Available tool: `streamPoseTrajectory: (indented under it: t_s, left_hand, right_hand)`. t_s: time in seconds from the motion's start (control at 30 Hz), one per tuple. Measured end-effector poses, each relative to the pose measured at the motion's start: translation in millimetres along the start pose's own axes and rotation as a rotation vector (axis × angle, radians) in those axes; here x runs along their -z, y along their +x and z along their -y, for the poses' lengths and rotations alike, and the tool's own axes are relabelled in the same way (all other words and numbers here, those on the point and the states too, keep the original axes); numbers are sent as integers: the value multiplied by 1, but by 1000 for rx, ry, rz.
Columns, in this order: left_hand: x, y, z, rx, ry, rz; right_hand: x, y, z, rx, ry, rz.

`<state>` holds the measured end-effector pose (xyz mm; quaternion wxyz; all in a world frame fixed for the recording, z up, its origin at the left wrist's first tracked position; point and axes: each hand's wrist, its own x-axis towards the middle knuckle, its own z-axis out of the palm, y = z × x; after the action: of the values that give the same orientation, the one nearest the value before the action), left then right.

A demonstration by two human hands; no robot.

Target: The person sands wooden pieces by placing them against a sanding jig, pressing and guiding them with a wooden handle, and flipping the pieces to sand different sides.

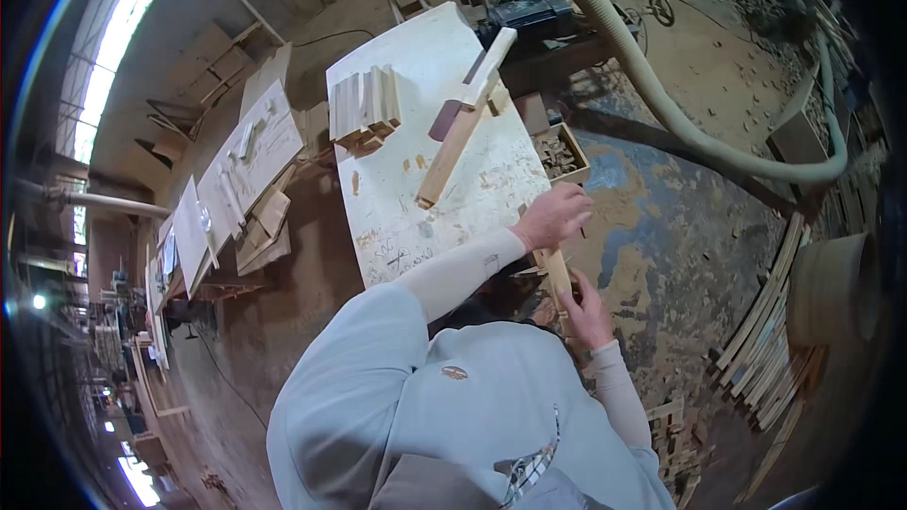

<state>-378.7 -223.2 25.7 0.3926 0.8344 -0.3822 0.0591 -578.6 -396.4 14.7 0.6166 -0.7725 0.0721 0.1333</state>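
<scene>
A pale wooden strip (557, 274) slants between my hands, off the right edge of the white tabletop. My left hand (555, 215) is closed over the far end of the strip, its fingers curled and partly hidden. Lower down, my right hand (590, 310) grips the strip's near part, with the thumb lying along it. On the white tabletop (453, 246) lies a longer wooden bar (452, 156), with a lighter strip (491, 66) at its upper end. Beside the bar is a flat maroon piece (444, 120); its material is unclear.
Several cut wooden pieces (364, 104) sit stacked at the table's far left. A box of wood offcuts (559, 153) stands by its right edge. Beyond are a dark machine (531, 11) and a ribbed hose (652, 99). Long slats (765, 340) lie on the right.
</scene>
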Motion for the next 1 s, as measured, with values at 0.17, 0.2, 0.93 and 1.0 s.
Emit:
streamPoseTrajectory:
  t_s: [0.17, 0.2, 0.93, 1.0]
  left_hand:
    - [105, -24, 61, 180, 199, -327]
    - [134, -27, 80, 243, 269, -367]
    - [230, -47, 277, 489, 570, -275]
    - [224, -35, 293, 564, 516, -369]
  right_hand:
    - [-30, -2, 22, 52, -249, -65]
    - [-35, 0, 24, -21, -270, -75]
    - [-66, 25, 34, -173, -543, -244]
    - [-68, 24, 33, -192, -544, -253]
